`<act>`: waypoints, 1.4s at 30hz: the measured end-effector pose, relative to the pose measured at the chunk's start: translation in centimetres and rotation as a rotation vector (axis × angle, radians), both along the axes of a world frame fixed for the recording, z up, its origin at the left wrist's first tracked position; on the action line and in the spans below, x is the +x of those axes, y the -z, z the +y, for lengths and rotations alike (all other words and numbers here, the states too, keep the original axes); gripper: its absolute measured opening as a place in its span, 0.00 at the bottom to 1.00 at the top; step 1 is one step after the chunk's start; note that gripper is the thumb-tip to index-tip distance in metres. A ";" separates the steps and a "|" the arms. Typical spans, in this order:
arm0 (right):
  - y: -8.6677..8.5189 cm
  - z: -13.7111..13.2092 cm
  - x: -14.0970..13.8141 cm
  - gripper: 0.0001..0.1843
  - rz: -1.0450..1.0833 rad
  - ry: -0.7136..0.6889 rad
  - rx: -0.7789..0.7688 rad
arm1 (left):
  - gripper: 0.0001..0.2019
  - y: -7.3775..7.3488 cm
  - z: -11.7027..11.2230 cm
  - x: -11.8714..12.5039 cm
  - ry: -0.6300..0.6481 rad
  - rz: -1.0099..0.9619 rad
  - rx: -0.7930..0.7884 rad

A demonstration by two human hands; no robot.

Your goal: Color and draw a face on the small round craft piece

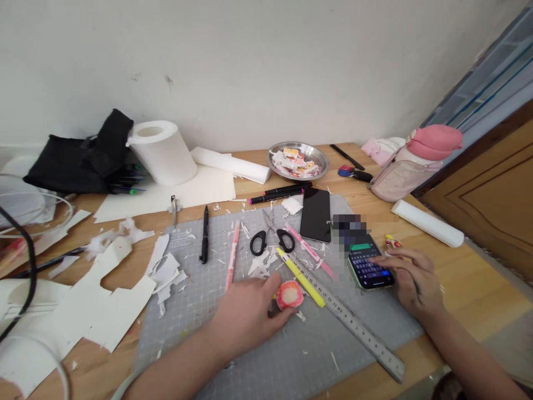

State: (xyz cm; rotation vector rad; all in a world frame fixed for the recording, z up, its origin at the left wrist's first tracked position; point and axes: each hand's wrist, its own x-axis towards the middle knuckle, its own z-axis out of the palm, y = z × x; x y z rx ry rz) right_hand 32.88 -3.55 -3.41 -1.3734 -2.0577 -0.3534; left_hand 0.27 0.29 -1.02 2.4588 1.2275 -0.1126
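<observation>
My left hand (250, 308) rests on the grey cutting mat (187, 328), thumb and forefinger closed around a small round piece (289, 295) with a red-pink rim and pale centre. Over at the right, my right hand (416, 280) has its fingers stretched out, a fingertip at the lit keyboard of a smartphone (370, 262). Just past the round piece lie a yellow highlighter (300, 276) and a steel ruler (353, 322). Black-handled scissors (271, 236), a pink marker (306, 247), an orange marker (233, 250) and a dark phone (315, 215) are farther back.
Paper scraps (112, 289) cover the left side, with a black cable (31, 266) crossing there. Along the wall stand a paper roll (164, 153), a metal dish (318, 169) of coloured cutouts and a pink bottle (410, 164). A black pen (205, 236) lies on the mat.
</observation>
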 end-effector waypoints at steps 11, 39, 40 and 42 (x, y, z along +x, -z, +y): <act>0.4 -0.3 0.2 0.15 0.058 0.075 -0.008 | 0.14 -0.2 -0.1 0.0 0.003 0.006 -0.001; 0.1 -0.7 0.0 0.15 0.106 0.013 0.047 | 0.14 -0.2 0.0 0.0 0.008 0.009 0.001; 0.0 -0.7 -0.1 0.14 0.112 0.051 0.077 | 0.14 -0.2 0.0 0.0 0.008 0.010 -0.002; 0.0 -0.7 -0.2 0.14 0.107 0.111 0.120 | 0.14 -0.3 0.0 0.0 0.008 0.012 -0.007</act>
